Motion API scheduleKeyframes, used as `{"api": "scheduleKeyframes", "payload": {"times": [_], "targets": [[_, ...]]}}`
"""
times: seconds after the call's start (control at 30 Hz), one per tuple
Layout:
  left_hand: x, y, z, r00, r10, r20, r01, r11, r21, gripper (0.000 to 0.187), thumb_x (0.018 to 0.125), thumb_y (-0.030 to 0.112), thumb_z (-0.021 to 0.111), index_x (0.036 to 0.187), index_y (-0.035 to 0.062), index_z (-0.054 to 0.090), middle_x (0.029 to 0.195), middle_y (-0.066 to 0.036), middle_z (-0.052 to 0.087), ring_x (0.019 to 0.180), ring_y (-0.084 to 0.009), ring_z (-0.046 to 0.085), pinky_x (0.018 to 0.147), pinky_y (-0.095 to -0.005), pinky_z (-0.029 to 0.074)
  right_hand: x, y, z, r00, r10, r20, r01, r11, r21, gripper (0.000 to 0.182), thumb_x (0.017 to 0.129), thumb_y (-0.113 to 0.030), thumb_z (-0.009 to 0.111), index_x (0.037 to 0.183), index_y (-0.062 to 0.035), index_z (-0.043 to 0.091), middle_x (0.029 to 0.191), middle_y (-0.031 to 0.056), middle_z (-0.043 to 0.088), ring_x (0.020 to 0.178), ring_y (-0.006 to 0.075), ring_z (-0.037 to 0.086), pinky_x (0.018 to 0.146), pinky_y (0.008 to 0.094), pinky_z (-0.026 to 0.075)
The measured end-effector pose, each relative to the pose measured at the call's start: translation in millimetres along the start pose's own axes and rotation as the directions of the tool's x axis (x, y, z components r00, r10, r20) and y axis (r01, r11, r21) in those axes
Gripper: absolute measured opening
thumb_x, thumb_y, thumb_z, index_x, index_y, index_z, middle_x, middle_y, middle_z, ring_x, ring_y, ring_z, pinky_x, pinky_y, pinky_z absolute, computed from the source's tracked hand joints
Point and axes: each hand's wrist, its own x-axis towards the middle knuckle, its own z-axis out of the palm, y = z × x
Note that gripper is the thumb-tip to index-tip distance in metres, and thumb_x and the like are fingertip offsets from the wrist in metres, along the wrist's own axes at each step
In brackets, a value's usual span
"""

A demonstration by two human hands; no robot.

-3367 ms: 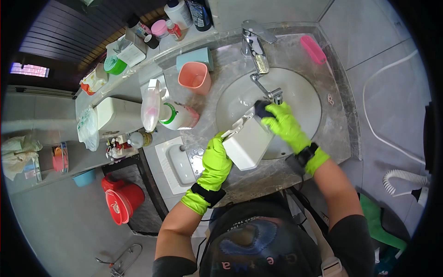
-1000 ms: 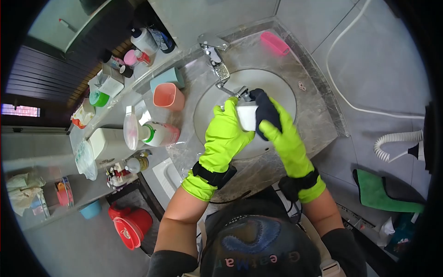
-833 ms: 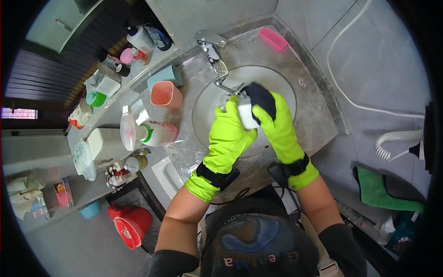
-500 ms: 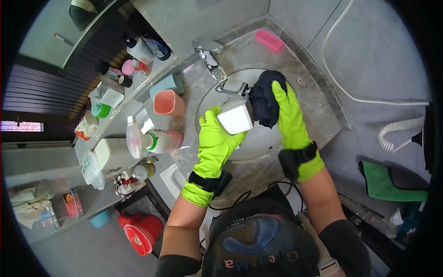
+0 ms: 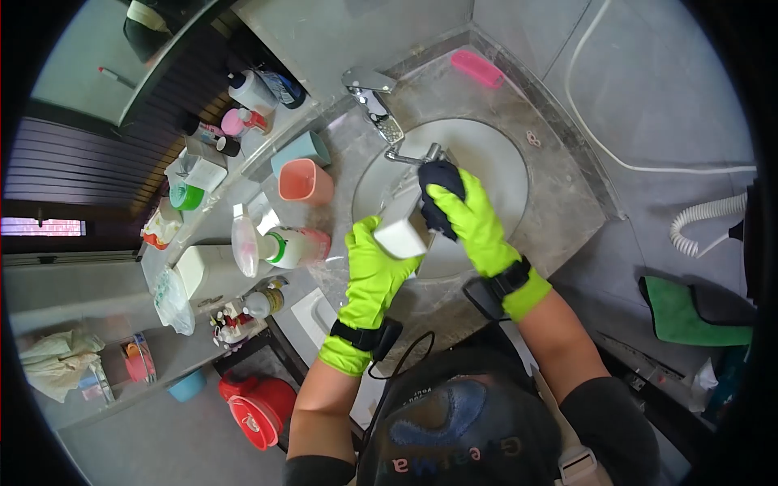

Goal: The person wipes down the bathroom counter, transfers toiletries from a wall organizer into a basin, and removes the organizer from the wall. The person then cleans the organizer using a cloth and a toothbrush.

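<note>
Both my hands wear yellow-green rubber gloves over the sink (image 5: 502,174). My left hand (image 5: 374,263) is closed around a container with a white squarish base and greyish sides (image 5: 401,236), tilted with the base toward me. A bunched dark cloth (image 5: 440,188) is gripped by my right hand (image 5: 474,223) and lies against the container's right side, as far as I can see. Just beyond the cloth is the chrome faucet (image 5: 381,117) with its swivel spout.
Left of the sink stand a coral cup (image 5: 305,181), a light blue cup (image 5: 306,151) and a spray bottle (image 5: 298,247). A pink brush-like item (image 5: 478,68) lies at the counter's back corner. Bottles line the shelf, and a red bucket (image 5: 261,411) sits below.
My right hand has brought the dark cloth left, from the sink's right side to against the container. The container has dropped slightly toward me and tilted in my left hand.
</note>
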Motion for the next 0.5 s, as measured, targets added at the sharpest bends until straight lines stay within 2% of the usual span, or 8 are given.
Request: {"api": "scheduleKeyframes", "payload": {"times": [0.1,0.13,0.17,0.27,0.37,0.43,0.47,0.5], "targets": [[-0.4,-39.4,-29.9,0.976,0.210,0.061,-0.217,0.889,0.403,0.088,0.060,0.030,0.095,0.130,0.0008,0.051,0.129,-0.024,0.058,0.111,-0.0357,0.065,0.095,-0.0423,0.054,-3.2,19.9,-31.1,0.985,-0.132,-0.107,0.128,0.991,-0.038,0.036,0.099,-0.020,0.070,0.127,0.0011,0.062,0.106,0.0074,0.071,0.082,0.0173,0.070,0.074,0.0273,0.058],[1.3,-37.4,-38.4,0.988,0.098,0.123,-0.136,0.925,0.354,0.091,0.060,0.029,0.095,0.134,0.0008,0.049,0.127,-0.023,0.060,0.111,-0.0355,0.065,0.095,-0.0417,0.054,-6.5,11.7,-39.3,0.989,-0.123,-0.076,0.127,0.991,0.041,0.037,0.100,-0.021,0.070,0.128,0.0017,0.061,0.107,0.0084,0.071,0.082,0.0183,0.071,0.074,0.0281,0.059],[2.5,-33.3,-42.9,0.982,-0.010,0.190,-0.049,0.951,0.306,0.094,0.060,0.028,0.095,0.137,0.0009,0.047,0.125,-0.023,0.062,0.111,-0.0354,0.066,0.095,-0.0411,0.054,-5.5,16.4,-52.0,0.970,-0.180,-0.164,0.160,0.979,-0.128,0.038,0.101,-0.025,0.067,0.126,0.0024,0.060,0.103,0.0104,0.071,0.084,0.0202,0.073,0.074,0.0294,0.060],[-0.8,-19.2,-47.7,0.974,-0.090,0.208,0.039,0.971,0.237,0.098,0.061,0.025,0.094,0.143,0.0021,0.045,0.121,-0.020,0.066,0.110,-0.0352,0.067,0.095,-0.0402,0.054,-3.9,13.5,-80.9,0.989,-0.120,-0.085,0.102,0.977,-0.186,0.034,0.103,-0.031,0.064,0.118,-0.0012,0.064,0.090,0.0032,0.070,0.067,0.0086,0.061,0.057,0.0213,0.048],[-5.0,-14.6,-37.4,0.975,0.224,0.000,-0.219,0.955,0.201,0.097,0.063,0.026,0.093,0.143,0.0035,0.045,0.119,-0.018,0.068,0.108,-0.0356,0.069,0.092,-0.0406,0.055,-5.5,12.2,-73.6,0.990,-0.027,-0.141,-0.009,0.967,-0.253,0.032,0.103,-0.030,0.064,0.122,-0.0042,0.065,0.091,-0.0010,0.068,0.066,0.0049,0.057,0.055,0.0191,0.044],[-2.3,-13.1,-28.6,0.980,0.197,-0.018,-0.196,0.978,0.069,0.093,0.064,0.031,0.093,0.141,0.0033,0.047,0.115,-0.019,0.069,0.103,-0.0368,0.069,0.089,-0.0434,0.055,-6.5,15.0,-46.8,0.994,0.009,-0.108,-0.028,0.985,-0.170,0.035,0.102,-0.027,0.067,0.129,-0.0054,0.064,0.094,-0.0023,0.067,0.073,0.0034,0.057,0.060,0.0195,0.046],[-1.3,-13.4,-23.3,0.983,0.183,-0.024,-0.183,0.983,0.002,0.092,0.065,0.033,0.093,0.140,0.0032,0.049,0.113,-0.020,0.069,0.100,-0.0374,0.069,0.088,-0.0448,0.055,-6.5,17.7,-38.1,0.998,0.053,-0.044,-0.063,0.954,-0.292,0.037,0.098,-0.024,0.071,0.128,-0.0034,0.063,0.100,0.0022,0.067,0.083,0.0101,0.062,0.071,0.0262,0.051],[-1.5,-20.3,-15.4,0.977,0.214,-0.008,-0.214,0.976,0.034,0.090,0.065,0.033,0.093,0.138,0.0030,0.050,0.113,-0.020,0.069,0.101,-0.0376,0.069,0.088,-0.0448,0.055,-1.8,26.0,-23.6,0.979,-0.152,0.133,0.198,0.853,-0.483,0.039,0.093,-0.024,0.075,0.124,-0.0028,0.065,0.106,0.0089,0.065,0.094,0.0213,0.062,0.082,0.0340,0.050]]}}
